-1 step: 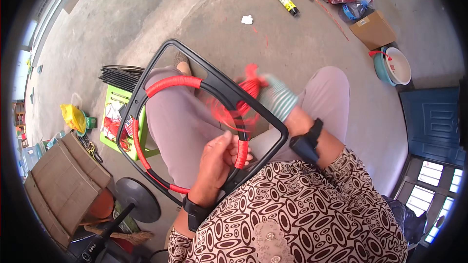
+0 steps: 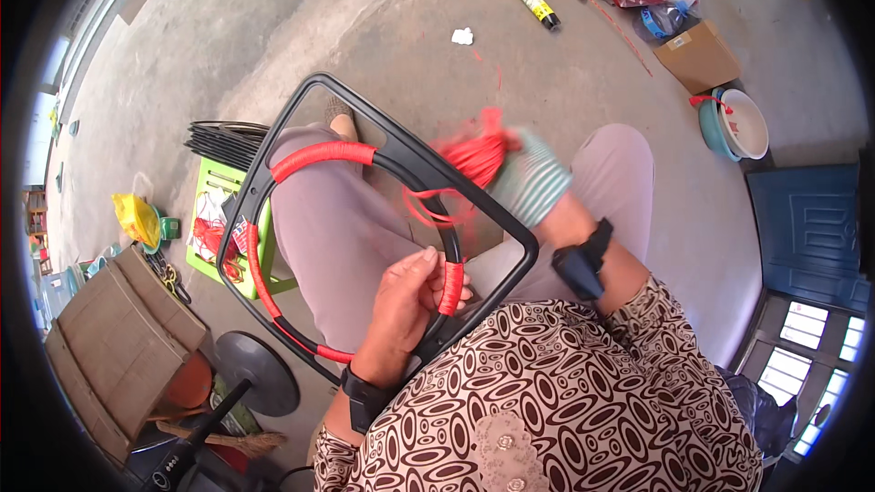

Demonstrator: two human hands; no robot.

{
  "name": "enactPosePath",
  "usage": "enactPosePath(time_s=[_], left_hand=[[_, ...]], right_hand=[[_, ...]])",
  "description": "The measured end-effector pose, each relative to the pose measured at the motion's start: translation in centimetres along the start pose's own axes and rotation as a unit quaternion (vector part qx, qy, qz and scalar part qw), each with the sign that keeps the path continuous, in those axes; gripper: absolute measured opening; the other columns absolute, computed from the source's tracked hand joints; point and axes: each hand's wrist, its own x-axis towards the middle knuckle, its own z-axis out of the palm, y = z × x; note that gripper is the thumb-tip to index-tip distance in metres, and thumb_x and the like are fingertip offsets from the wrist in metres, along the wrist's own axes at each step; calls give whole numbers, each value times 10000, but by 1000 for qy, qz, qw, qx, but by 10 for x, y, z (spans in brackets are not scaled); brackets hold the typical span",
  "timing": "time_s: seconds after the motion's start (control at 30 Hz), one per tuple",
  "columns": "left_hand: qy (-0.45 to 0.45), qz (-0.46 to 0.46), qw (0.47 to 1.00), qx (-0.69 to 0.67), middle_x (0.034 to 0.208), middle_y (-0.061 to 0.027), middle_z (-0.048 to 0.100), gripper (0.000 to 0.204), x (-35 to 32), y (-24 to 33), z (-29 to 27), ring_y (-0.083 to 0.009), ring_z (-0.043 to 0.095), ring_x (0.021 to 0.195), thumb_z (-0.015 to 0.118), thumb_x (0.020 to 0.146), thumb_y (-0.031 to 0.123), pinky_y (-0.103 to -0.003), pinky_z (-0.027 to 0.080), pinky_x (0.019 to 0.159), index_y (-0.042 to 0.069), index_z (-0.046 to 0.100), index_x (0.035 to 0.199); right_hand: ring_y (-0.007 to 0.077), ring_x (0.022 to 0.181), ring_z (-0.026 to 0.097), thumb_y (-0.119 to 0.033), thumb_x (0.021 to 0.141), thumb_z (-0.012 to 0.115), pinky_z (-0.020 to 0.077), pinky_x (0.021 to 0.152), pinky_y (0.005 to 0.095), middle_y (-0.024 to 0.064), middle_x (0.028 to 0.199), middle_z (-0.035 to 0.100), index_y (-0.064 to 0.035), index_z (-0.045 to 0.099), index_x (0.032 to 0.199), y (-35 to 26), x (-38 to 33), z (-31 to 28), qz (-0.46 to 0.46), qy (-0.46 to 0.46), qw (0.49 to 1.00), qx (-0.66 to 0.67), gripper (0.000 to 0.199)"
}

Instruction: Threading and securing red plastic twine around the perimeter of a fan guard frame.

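A black frame [image 2: 407, 164] with a round inner ring lies tilted over my lap. Red cord is wound tightly round parts of the ring, one long winding [image 2: 319, 157] at the top and a shorter one [image 2: 452, 288] beside my left fingers. My left hand [image 2: 407, 296] is closed on the ring at that short winding, thumb on top, other fingertips behind. In a green-and-white striped glove, my right hand [image 2: 536, 180] grips a bundle of red cord [image 2: 476, 157] just outside the frame's right bar. Loose loops trail from the bundle across the ring. The glove is blurred.
At left stand a light green stool [image 2: 214, 184] bearing red cord and a black coil [image 2: 228, 141]. A round black stand base [image 2: 258, 374] is near my left side. Further off are a yellow can [image 2: 531, 2], a cardboard box [image 2: 699, 56] and basins [image 2: 746, 123].
My right hand has moved slightly right with the red cord bundle, and the trailing loops have shifted. My left hand and the frame stay in place.
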Motion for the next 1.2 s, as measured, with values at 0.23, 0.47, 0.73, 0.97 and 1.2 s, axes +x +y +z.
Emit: enactPosePath(time_s=[0.23,0.47,0.73,0.97,1.2], left_hand=[[-23,27,999,-8,837,-145,660,131,-6,-2,-5,-195,663,696,566,902,138,-302,575,613,10,594,904],[-14,41,999,29,822,-138,651,168,-6,-4,-6,-195,656,686,583,892,177,-305,559,624,9,588,896],[-3,41,999,18,779,-128,655,201,-1,1,-1,-172,645,631,592,896,214,-281,547,568,14,592,877],[44,96,992,73,740,-132,645,142,1,0,9,-179,632,569,583,890,163,-276,540,534,29,568,846],[38,125,987,92,748,-133,639,111,0,0,5,-184,639,599,582,885,138,-282,543,546,30,563,866]], right_hand=[[211,777,563,-250,939,455,491,696,362,75,943,553,-48,506,1129,-103,-79,-11,-245,30,956,-161,282],[74,512,408,-214,977,395,348,466,258,0,673,382,28,419,1156,-170,-158,-10,-167,-151,972,-61,303],[92,521,429,-300,923,517,362,466,256,-6,697,440,-14,514,1062,-193,-198,-28,-325,113,921,-183,318],[105,537,457,-342,883,581,378,473,259,0,725,490,-38,557,1012,-191,-196,-24,-440,433,732,-286,331],[172,780,612,-299,864,583,508,647,321,66,801,622,-51,617,1000,-127,-160,-2,-243,331,836,-364,285]])
